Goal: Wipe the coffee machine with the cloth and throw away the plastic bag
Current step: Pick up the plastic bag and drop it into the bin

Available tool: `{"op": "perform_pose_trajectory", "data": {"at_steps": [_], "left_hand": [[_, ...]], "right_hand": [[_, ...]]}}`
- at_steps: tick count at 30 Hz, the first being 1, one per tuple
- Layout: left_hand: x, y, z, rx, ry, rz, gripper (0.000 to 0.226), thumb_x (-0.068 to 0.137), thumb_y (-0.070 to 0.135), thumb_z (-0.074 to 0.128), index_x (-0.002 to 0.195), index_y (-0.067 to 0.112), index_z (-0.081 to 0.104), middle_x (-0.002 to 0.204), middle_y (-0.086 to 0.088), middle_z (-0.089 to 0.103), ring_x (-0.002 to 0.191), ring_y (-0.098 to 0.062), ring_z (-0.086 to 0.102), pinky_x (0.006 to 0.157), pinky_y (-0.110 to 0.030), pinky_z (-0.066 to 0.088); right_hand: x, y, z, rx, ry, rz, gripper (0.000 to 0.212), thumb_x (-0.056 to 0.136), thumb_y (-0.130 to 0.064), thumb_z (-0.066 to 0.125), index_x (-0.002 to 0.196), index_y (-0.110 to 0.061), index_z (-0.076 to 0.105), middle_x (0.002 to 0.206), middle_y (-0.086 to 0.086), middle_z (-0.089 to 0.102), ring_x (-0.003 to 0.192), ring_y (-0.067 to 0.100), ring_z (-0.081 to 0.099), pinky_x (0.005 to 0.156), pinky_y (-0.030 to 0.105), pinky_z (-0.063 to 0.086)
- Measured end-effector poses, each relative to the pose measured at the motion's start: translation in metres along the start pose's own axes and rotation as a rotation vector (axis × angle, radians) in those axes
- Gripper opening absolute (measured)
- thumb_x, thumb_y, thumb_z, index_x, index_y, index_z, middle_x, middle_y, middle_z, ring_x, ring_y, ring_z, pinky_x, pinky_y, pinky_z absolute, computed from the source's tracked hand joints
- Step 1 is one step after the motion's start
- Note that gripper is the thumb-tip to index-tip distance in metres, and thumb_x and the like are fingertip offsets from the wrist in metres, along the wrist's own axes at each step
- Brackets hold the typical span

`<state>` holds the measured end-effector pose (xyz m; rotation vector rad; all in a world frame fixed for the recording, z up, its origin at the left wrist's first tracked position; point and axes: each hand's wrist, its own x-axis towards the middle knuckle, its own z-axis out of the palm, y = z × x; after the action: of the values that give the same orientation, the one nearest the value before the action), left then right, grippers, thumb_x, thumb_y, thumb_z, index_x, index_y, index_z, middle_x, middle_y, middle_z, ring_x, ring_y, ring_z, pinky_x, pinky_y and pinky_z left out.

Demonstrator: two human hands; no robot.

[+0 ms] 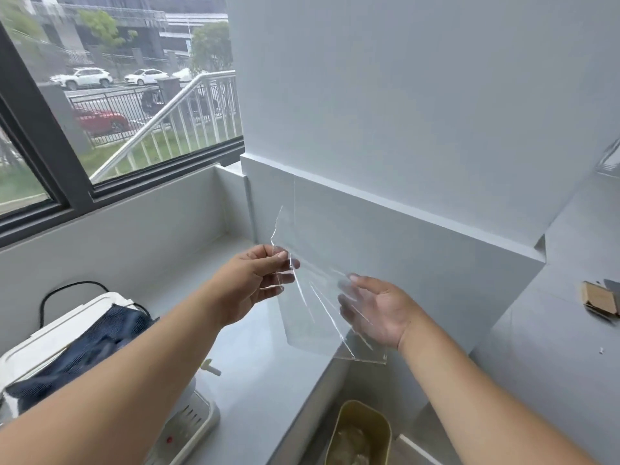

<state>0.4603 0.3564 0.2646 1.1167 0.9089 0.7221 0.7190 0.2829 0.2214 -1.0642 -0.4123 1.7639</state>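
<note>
A clear plastic bag [315, 250] hangs in the air in front of the grey wall, above the counter's right end. My left hand [258, 280] pinches its upper left edge between thumb and fingers. My right hand [379, 307] is spread open, palm up, behind the bag's lower right part, touching the film. The white coffee machine [188, 417] stands at the lower left on the counter, partly hidden by my left forearm. A dark blue cloth [90, 347] lies draped over its top.
A yellow-green bin [362, 427] with crumpled plastic inside stands on the floor below the counter's [268, 364] right end. A black cable runs behind the machine. A small wooden block [600, 297] lies on a grey surface at the right. The window fills the upper left.
</note>
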Motion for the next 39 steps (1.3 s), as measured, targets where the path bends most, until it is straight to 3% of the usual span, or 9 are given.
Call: {"op": "perform_pose_trajectory", "data": {"at_steps": [4,7,10,12,16,23,28,32,39], "left_hand": [[0.025,-0.013,0.013,0.059,0.104,-0.051,0.005,0.095,0.026,0.076,0.093,0.024,0.071,0.098,0.001,0.081,0.076,-0.012,0.074,0.080,-0.034,0.053],[0.044,-0.024,0.022,0.211,0.177,-0.062,0.009,0.094,0.029,0.077,0.095,0.021,0.074,0.089,0.004,0.080,0.067,-0.010,0.071,0.072,-0.031,0.053],[0.059,-0.032,0.030,0.287,0.199,-0.047,0.010,0.095,0.029,0.075,0.098,0.018,0.074,0.083,0.003,0.079,0.059,-0.009,0.067,0.063,-0.027,0.052],[0.067,-0.035,0.034,0.317,0.203,-0.046,0.011,0.096,0.029,0.074,0.099,0.018,0.074,0.080,0.001,0.079,0.054,-0.010,0.063,0.060,-0.028,0.049],[0.077,-0.040,0.039,0.433,0.158,-0.074,0.009,0.100,0.029,0.067,0.102,0.022,0.073,0.076,-0.002,0.079,0.050,-0.011,0.058,0.057,-0.030,0.040],[0.086,-0.049,0.044,0.188,0.027,-0.186,0.040,0.097,0.006,0.059,0.122,0.034,0.071,0.087,-0.009,0.073,0.063,-0.016,0.056,0.064,-0.031,0.043],[0.094,-0.054,0.047,0.105,0.055,-0.187,0.034,0.097,0.003,0.058,0.106,0.029,0.079,0.082,-0.002,0.071,0.061,-0.014,0.052,0.065,-0.030,0.043],[0.099,-0.058,0.049,0.160,0.071,-0.162,0.038,0.096,0.002,0.059,0.077,0.029,0.078,0.081,0.000,0.070,0.062,-0.014,0.052,0.064,-0.028,0.043],[0.109,-0.066,0.047,0.195,0.058,-0.129,0.033,0.094,0.001,0.063,0.071,0.023,0.073,0.080,0.001,0.073,0.071,-0.017,0.058,0.067,-0.029,0.047]], "right_hand": [[-0.001,-0.031,-0.025,-0.074,0.165,-0.222,0.084,0.095,0.006,0.062,0.161,-0.022,0.019,0.091,0.012,0.079,0.062,0.022,0.070,0.068,0.035,0.049],[0.000,-0.046,-0.041,-0.148,0.214,-0.226,0.086,0.094,0.007,0.063,0.163,-0.012,0.016,0.095,0.015,0.079,0.068,0.026,0.068,0.065,0.034,0.047],[-0.001,-0.056,-0.053,-0.264,0.214,-0.109,0.029,0.096,-0.002,0.065,0.125,-0.003,0.065,0.115,0.018,0.077,0.077,0.026,0.073,0.071,0.036,0.052],[0.000,-0.057,-0.063,-0.367,0.218,-0.039,0.011,0.098,-0.009,0.065,0.105,-0.009,0.074,0.108,0.016,0.079,0.072,0.023,0.073,0.067,0.034,0.058],[0.006,-0.053,-0.077,-0.446,0.260,-0.059,0.017,0.105,-0.015,0.058,0.111,-0.018,0.074,0.072,0.005,0.072,0.050,0.012,0.061,0.048,0.021,0.046],[0.019,-0.055,-0.092,-0.361,0.242,-0.168,0.030,0.105,-0.011,0.054,0.102,-0.026,0.080,0.070,-0.003,0.069,0.067,0.009,0.066,0.051,0.025,0.041],[0.028,-0.054,-0.102,-0.279,0.220,-0.180,0.045,0.102,-0.001,0.054,0.074,-0.025,0.080,0.069,0.002,0.070,0.058,0.015,0.064,0.048,0.027,0.046],[0.031,-0.049,-0.111,-0.261,0.194,-0.185,0.041,0.103,0.003,0.051,0.077,-0.021,0.072,0.069,0.002,0.070,0.059,0.012,0.070,0.053,0.029,0.056],[0.022,-0.044,-0.121,-0.488,0.151,-0.250,0.038,0.091,0.017,0.051,0.075,-0.011,0.070,0.081,0.009,0.071,0.072,0.021,0.066,0.064,0.029,0.052]]}}
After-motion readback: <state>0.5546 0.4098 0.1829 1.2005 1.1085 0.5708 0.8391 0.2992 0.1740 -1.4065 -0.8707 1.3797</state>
